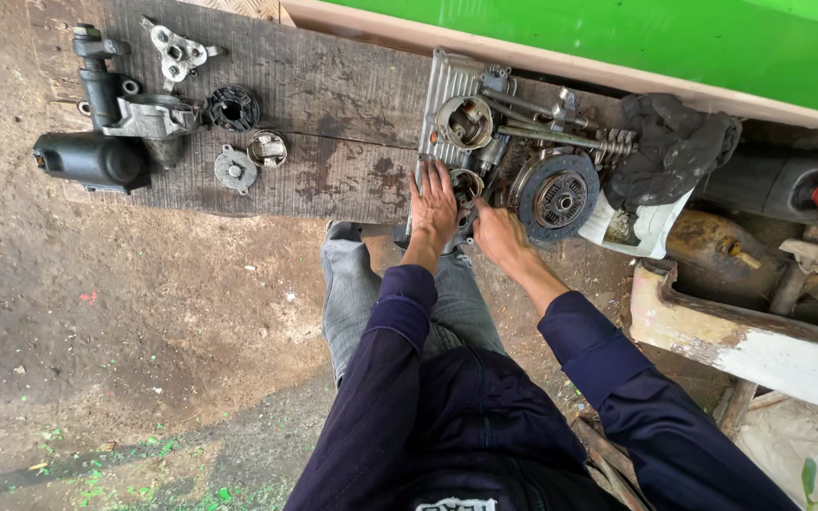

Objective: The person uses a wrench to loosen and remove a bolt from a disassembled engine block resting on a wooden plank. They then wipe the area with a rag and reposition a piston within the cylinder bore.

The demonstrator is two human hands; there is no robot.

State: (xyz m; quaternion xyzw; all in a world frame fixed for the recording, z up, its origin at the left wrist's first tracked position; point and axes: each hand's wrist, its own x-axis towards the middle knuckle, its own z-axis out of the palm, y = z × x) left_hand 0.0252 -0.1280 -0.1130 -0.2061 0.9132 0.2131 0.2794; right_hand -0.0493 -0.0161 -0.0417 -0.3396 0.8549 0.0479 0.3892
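The left hand (pixel 433 203) lies flat, fingers spread, pressing on the near edge of a ribbed metal casing (pixel 447 95) that rests on the wooden board (pixel 333 104). Just beside it, the right hand (pixel 496 232) curls loosely around a small round metal part (pixel 467 185) sitting between the two hands; how firmly it grips cannot be told. Immediately right of the right hand lies a clutch disc (pixel 557 197), with a dark rag (pixel 669 147) beyond it. Past the left hand's fingertips sits a piston (pixel 464 121). Well to the left lies a black motor (pixel 92 159).
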